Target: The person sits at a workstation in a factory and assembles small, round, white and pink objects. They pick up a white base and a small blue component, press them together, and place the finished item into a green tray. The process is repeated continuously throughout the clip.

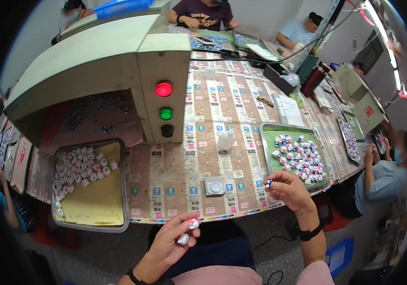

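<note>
Left hand (169, 240), seven o'clock, half closed round two white pieces (183, 239); right hand (292, 192), four o'clock, pinching small blue piece (268, 184) near green-lined tray (265, 148).

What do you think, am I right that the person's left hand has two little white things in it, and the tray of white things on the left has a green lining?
Almost! The lining of the left tray is yellow, not green, as the head view shows. The left hand does have two little white things in it.
</note>
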`<state>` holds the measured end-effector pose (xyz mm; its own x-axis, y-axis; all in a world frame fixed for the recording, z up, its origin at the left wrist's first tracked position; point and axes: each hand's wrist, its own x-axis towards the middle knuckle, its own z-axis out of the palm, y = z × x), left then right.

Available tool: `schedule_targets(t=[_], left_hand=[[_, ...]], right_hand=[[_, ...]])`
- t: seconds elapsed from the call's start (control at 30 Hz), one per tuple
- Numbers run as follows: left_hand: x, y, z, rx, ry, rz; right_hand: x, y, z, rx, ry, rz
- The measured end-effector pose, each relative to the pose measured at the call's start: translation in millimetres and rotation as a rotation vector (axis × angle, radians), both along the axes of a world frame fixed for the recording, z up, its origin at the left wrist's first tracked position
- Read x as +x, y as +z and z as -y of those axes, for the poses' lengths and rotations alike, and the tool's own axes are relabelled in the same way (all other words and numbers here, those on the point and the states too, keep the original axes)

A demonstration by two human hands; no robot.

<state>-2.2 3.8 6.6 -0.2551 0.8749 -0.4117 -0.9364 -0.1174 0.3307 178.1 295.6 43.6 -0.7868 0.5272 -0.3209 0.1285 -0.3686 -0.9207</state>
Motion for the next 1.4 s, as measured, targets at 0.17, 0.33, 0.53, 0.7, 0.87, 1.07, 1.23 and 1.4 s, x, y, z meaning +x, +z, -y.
schedule_targets(t=[0.17, 0.33, 0.53, 0.7, 0.87, 1.07, 1.23, 1.4], left_hand=[[-2, -10, -4, -0.013, 0.009, 0.051], [-4, -6, 1, -0.03, 0.03, 0.079], [-6, -8, 4, -0.006, 0.036, 0.076], [-8, -8, 4, -0.022, 0.027, 0.028], [-8, -4, 7, -0.021, 0.006, -0.001], [-9, -17, 10, 0.052, -0.043, 0.066], [-5, -24, 11, 0.063, -0.016, 0.069], [-4, -18, 10, 0.025, -0.02, 0.053]], right_hand=[[-33, -3, 39, 0.084, 0.038, 0.058], [-57, -1, 58, 0.19, 0.11, 0.065], [-71, 1, 64, 0.138, 0.121, 0.061], [-70, -8, 58, 0.254, 0.152, 0.103], [-77, -10, 64, 0.584, 0.169, 0.1], [-91, -5, 72, 1.081, 0.244, 0.132], [-103, -11, 71, 1.186, 0.329, 0.179], [-112, -7, 71, 1.302, 0.421, 0.206]])
